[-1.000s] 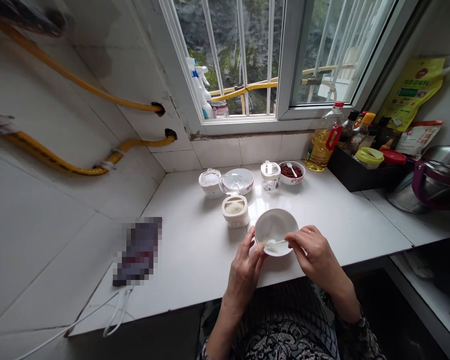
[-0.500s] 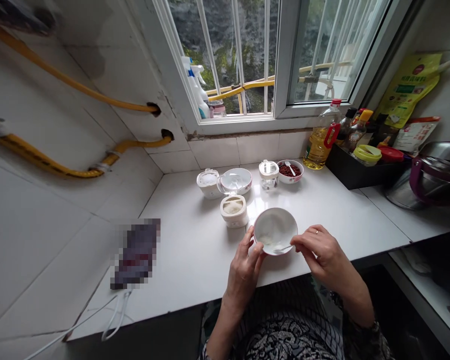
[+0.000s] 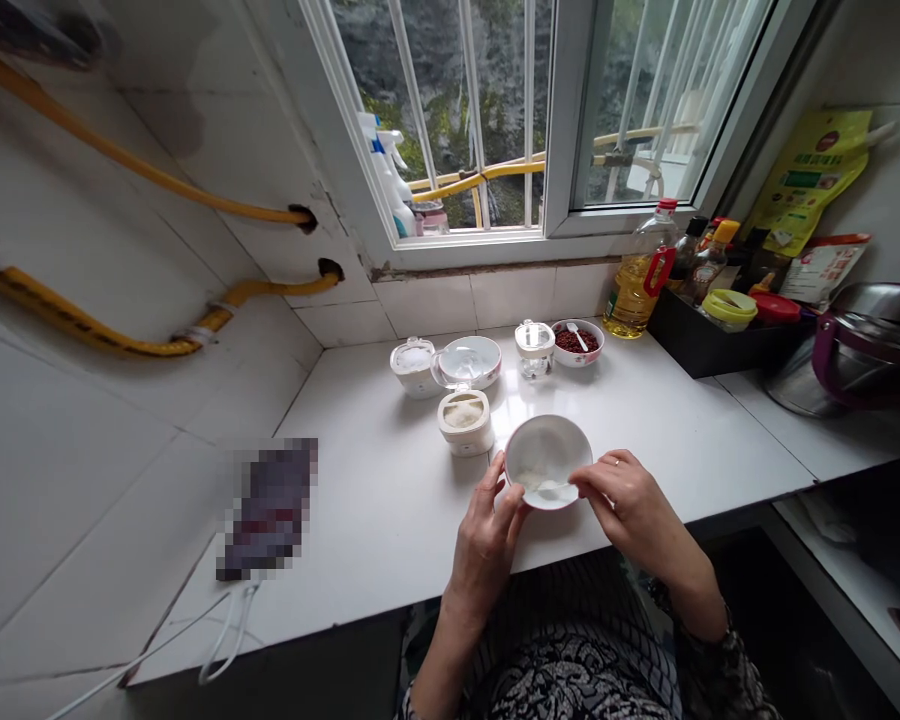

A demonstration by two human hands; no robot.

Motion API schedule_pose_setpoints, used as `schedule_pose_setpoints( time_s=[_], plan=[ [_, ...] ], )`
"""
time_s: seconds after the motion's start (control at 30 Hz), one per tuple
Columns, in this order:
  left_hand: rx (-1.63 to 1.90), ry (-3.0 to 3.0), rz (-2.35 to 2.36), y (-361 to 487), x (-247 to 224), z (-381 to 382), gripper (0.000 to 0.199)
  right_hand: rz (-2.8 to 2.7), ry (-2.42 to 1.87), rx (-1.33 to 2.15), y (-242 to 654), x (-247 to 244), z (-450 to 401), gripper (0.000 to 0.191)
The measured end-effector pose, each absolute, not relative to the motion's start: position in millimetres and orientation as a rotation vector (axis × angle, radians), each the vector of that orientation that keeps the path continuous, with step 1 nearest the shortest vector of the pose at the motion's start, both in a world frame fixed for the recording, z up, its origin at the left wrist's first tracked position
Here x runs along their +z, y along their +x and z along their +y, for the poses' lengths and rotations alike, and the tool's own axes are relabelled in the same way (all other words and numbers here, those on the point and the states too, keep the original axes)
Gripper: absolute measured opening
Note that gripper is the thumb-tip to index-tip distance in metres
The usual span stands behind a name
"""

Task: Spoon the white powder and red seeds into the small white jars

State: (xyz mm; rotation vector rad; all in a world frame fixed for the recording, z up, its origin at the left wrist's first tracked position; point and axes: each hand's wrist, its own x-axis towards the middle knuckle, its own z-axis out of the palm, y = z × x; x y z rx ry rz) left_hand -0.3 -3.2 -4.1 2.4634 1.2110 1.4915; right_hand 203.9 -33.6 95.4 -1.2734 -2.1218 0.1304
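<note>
The fingers of the right hand (image 3: 589,481) are pressed together in a light pinch on the handle of a small white spoon (image 3: 551,489), whose tip sits low in a white ceramic bowl (image 3: 547,440), among a little pale powder on the side nearest the person. The fingers of the left hand (image 3: 498,490) are slightly spread and wrap the bowl's rim, so the left hand (image 3: 487,550) steadies it while the right hand (image 3: 634,510) works the spoon. That looks like a sound arrangement: a firm hold on the rim should stop the bowl skating on the glossy surface, and a short, light grip gives the spoon fine control. The bowl sits on the white worktop (image 3: 390,540), near its front edge. Just behind it, to the left, stands a square lidded container of white granules (image 3: 463,420). Further back, by the tiled wall, are a lidded white pot (image 3: 414,367), a shallow glass-lidded dish (image 3: 466,362), a small glass jar (image 3: 534,350) and a little bowl of red beans (image 3: 576,343) with a spoon in it. Toward the right back corner, a bottle of cooking oil (image 3: 634,290) stands beside a black tray (image 3: 690,340) of condiments.
</note>
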Motion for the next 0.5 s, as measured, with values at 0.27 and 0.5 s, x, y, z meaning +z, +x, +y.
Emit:
schedule_pose_setpoints(
  time_s=[0.27, 0.5],
  plan=[
    [1.493, 2.491, 1.21, 1, -2, -5, 0.022, -1.766, -1.574, 0.152, 215, 84, -28, 0.021],
    [1.474, 2.514, 1.22, 1, -1, -5, 0.02, -1.622, -1.56, 0.327, 190, 69, -20, 0.019]
  ],
)
